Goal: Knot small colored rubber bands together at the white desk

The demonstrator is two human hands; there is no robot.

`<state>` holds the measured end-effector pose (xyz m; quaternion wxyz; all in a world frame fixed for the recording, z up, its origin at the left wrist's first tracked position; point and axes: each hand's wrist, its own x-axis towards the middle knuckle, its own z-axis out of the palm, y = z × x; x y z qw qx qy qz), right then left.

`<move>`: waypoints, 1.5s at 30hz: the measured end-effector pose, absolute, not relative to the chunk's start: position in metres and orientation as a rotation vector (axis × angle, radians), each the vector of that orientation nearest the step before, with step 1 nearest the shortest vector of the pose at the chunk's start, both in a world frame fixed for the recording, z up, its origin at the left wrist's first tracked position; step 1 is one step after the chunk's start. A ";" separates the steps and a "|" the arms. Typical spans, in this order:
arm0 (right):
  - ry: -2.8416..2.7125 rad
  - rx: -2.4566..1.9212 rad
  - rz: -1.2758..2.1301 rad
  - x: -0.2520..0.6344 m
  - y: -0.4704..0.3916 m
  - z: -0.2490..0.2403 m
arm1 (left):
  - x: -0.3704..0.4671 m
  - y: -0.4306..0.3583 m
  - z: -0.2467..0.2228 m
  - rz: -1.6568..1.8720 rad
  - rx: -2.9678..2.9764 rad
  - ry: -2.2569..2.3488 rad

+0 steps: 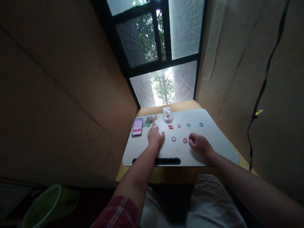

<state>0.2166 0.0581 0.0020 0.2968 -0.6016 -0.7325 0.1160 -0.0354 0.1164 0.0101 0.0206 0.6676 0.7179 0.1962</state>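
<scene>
Fingers spread, my left hand [155, 136] reaches over the white board near a pile of small coloured rings [149, 120], which look like hair ties. My right hand [199, 143] is curled closed at the right, beside a pink ring [185, 140]; whether it holds anything is hidden. A purple ring [174, 139] lies between the hands. Farther back, in a row, are red rings [170, 127], an orange ring [179, 126], a green ring [188, 125] and a dark teal ring [201, 124]. A clear plastic jar [167, 116] stands behind them.
A phone [137, 127] lies at the left of the white board [213, 133], which has a black slot strip [167, 161] along its front. Walls close in on both sides, with a window [163, 85] ahead. A dark cable [264, 79] hangs at right; a green basket [47, 205] sits lower left.
</scene>
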 end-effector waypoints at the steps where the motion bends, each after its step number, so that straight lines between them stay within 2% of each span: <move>1: -1.947 -1.597 0.314 0.217 0.058 0.002 | -0.035 0.121 0.010 0.585 2.062 2.258; 19: -1.993 -1.648 0.294 0.216 0.059 0.003 | -0.036 0.121 0.009 0.685 2.076 2.226; 32: -2.009 -1.665 0.265 0.214 0.058 -0.002 | -0.077 0.065 0.002 0.735 2.117 2.077; 45: -1.995 -1.823 0.274 0.205 0.059 0.019 | -0.086 0.030 0.003 0.687 2.084 2.099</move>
